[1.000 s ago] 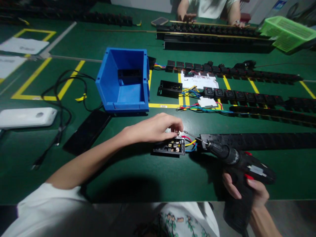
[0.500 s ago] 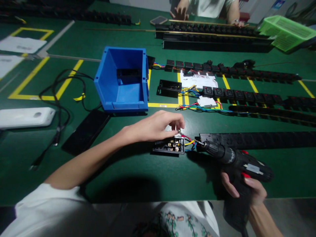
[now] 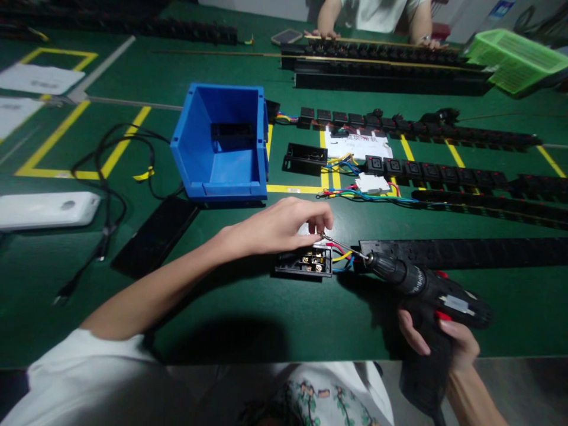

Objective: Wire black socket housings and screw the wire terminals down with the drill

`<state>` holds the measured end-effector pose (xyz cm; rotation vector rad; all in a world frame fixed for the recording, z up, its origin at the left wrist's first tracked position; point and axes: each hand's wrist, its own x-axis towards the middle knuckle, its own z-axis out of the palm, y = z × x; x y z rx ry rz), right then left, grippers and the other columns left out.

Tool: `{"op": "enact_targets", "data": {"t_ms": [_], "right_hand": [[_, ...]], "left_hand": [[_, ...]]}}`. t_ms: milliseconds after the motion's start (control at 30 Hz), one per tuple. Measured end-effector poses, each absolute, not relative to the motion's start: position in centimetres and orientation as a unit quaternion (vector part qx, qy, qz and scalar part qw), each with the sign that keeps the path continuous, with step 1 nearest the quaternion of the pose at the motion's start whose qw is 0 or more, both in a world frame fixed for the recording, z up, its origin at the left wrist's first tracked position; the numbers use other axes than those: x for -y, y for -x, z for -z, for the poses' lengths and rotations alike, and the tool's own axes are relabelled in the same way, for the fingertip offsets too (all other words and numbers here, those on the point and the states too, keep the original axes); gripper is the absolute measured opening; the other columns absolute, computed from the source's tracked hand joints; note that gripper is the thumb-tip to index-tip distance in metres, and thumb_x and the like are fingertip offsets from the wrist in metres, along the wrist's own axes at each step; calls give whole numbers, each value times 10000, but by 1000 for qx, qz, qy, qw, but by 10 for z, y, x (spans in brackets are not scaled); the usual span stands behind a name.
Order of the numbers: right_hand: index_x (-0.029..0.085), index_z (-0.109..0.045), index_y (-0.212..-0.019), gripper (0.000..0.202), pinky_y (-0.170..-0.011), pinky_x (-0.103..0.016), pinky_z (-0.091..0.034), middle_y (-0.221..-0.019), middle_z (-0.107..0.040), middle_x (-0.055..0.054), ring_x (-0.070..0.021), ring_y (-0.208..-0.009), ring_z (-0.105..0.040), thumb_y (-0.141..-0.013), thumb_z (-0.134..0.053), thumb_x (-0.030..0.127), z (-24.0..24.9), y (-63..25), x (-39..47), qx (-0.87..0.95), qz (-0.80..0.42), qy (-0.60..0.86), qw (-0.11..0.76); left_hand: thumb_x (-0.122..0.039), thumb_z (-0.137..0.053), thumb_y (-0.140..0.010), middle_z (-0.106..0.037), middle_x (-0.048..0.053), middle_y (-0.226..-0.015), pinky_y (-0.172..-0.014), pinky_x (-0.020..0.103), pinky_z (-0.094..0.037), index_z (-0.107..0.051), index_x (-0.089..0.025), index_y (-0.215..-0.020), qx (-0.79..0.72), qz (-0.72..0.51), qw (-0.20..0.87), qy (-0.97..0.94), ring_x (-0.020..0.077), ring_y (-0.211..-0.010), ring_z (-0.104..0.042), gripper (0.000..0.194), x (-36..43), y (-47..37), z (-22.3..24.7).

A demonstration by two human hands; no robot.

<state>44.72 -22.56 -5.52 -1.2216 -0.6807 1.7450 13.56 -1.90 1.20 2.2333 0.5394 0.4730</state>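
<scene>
My right hand (image 3: 459, 343) is wrapped round the grip of a black cordless drill (image 3: 426, 290), which points left. Its long driver bit (image 3: 346, 245) reaches my left hand (image 3: 297, 225), whose thumb and fingers pinch a small metal screw (image 3: 323, 235) at the bit's tip. The screw is mostly hidden by the fingers. Just below lies a black terminal block housing (image 3: 304, 271) with brass-coloured screw terminals. Red, yellow and blue wires (image 3: 342, 257) run from it toward a long black strip (image 3: 465, 252) on the right.
A blue bin (image 3: 222, 189) with a black part inside stands behind my left hand. Socket strips (image 3: 426, 171) with wires lie beyond. A phone-like black slab (image 3: 155, 236) and black cables (image 3: 106, 171) are at left. Opposite, a person's hands (image 3: 328, 29) rest by a green basket (image 3: 515, 59).
My hands, the drill and the housing stay nearly still. Across the table, the other person's hand has lowered onto the strip's edge.
</scene>
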Motion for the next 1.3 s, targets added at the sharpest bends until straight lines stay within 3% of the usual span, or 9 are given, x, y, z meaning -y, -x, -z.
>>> {"op": "enact_targets", "data": {"t_ms": [500, 1300], "right_hand": [[93, -641, -884, 438, -433, -199, -298, -481, -469, -45, -107, -418, -409, -747, -530, 495, 57, -451, 226, 300, -725, 434, 443], [124, -693, -817, 450, -399, -199, -290, -429, -447, -60, -114, -371, -387, -661, -587, 532, 55, -446, 221, 269, -713, 479, 434]], "left_hand": [[-103, -593, -818, -680, 28, -926, -741, 219, -471, -639, -137, -952, -205, -192, 385, -879, 113, -823, -625, 146, 18, -134, -18], [-167, -622, -862, -715, 20, -895, -741, 221, -457, -696, -152, -933, -222, -162, 364, -890, 117, -815, -656, 104, 16, -134, -16]]}}
